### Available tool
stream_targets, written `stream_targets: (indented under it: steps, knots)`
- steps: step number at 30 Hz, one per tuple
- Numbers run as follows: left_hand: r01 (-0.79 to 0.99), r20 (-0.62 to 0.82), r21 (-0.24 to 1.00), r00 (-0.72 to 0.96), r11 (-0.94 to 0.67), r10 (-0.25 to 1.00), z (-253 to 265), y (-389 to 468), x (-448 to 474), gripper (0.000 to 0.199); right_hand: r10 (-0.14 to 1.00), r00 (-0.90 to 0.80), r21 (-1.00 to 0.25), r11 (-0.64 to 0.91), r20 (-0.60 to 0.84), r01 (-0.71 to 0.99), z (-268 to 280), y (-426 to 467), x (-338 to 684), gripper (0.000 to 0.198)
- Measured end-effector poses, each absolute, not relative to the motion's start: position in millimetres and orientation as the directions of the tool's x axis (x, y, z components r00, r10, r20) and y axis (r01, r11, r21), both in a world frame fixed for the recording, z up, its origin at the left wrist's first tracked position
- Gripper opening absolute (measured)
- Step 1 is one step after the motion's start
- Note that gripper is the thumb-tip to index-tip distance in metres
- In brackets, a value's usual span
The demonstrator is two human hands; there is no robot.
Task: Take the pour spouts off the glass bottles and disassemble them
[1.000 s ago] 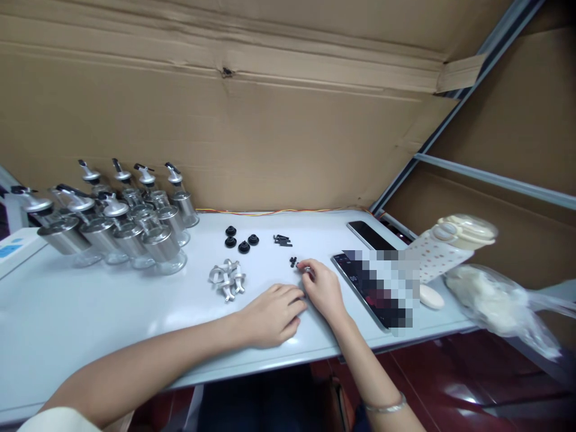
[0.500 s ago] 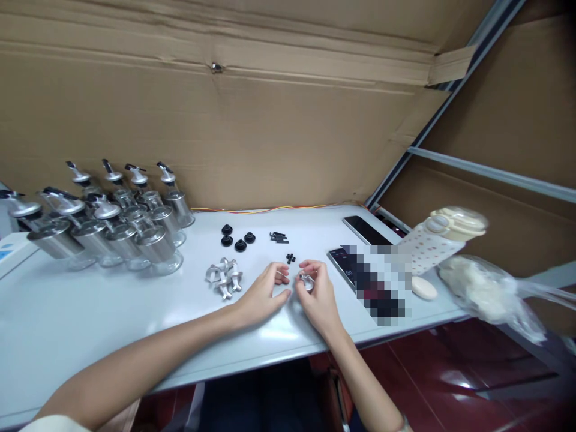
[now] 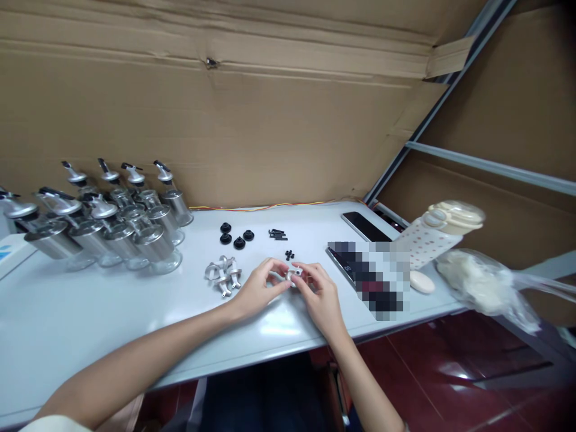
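Between my two hands is a silver pourer cap (image 3: 293, 276), a ring-shaped metal-coloured part with a small spout. My left hand (image 3: 261, 288) pinches its left side with thumb and fingers. On its other side, the thumb and fingers of my right hand (image 3: 320, 295) are closed on it too. Several more silver caps (image 3: 224, 276) lie in a heap left of my left hand. Just beyond my fingertips sit several tiny black pieces (image 3: 290, 255). Farther back are thin black levers (image 3: 278, 234) and several round black stoppers (image 3: 239, 242).
Several glass and steel oil bottles (image 3: 155, 243) with pourers crowd the table's left. To the right lie a phone (image 3: 366, 227), a second, partly blurred phone (image 3: 344, 264), a dotted drinking bottle (image 3: 425, 240), a pale oval object (image 3: 422, 282) and a plastic bag (image 3: 477, 282). Cardboard (image 3: 279, 138) walls the back.
My right hand has brought the silver cap left to my left hand. The left fingers, apart from it before, now hold it too. The view has shifted slightly.
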State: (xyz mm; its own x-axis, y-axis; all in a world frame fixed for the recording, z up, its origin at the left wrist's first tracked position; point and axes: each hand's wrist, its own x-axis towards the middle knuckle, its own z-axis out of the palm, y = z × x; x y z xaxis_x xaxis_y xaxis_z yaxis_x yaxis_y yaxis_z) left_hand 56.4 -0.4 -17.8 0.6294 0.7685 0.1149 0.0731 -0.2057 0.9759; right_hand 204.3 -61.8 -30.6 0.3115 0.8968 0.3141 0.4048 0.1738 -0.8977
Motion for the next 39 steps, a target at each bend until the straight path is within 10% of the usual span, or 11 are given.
stream_targets:
  steps: [11,30,39]
  knots:
    - [0.026,0.065,0.995,0.569,-0.097,0.820,-21.1,3.6,57.2,0.021,0.945,0.298,-0.991,0.132,0.135,0.030,-32.5,-61.1,206.6,0.030]
    - [-0.010,0.216,0.971,0.462,-0.239,0.860,-22.3,2.0,55.7,0.016,0.948,0.252,-0.973,0.155,0.195,0.170,-32.9,-62.8,203.6,0.023]
    - [0.080,0.525,0.731,0.570,-0.678,0.633,-32.3,-1.9,52.8,0.035,0.970,0.183,-0.963,0.113,0.161,0.246,-32.0,-62.1,202.0,0.021]
